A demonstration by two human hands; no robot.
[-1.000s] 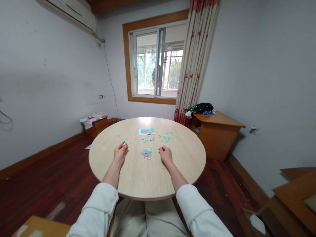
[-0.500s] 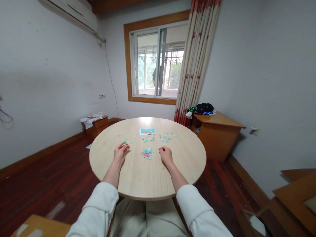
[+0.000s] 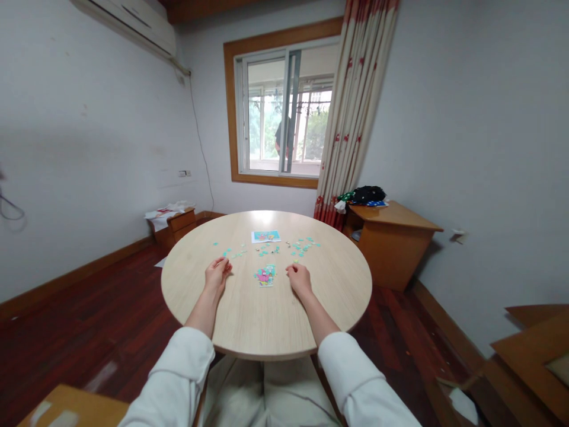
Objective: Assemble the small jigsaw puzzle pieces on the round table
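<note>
While my left hand point(image 3: 216, 274) and right hand point(image 3: 299, 277) curl beside the puzzle point(image 3: 265, 276) below frame centre, I can't tell whether they're grasping anything; the picture sheet point(image 3: 265, 237) is unreadable.

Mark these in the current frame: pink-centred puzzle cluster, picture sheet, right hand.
Puzzle cluster point(image 3: 264, 277): head view, on its pink middle.
Picture sheet point(image 3: 265, 236): head view, on the middle of its printed face.
Right hand point(image 3: 299, 277): head view, on the back of the hand.
</note>
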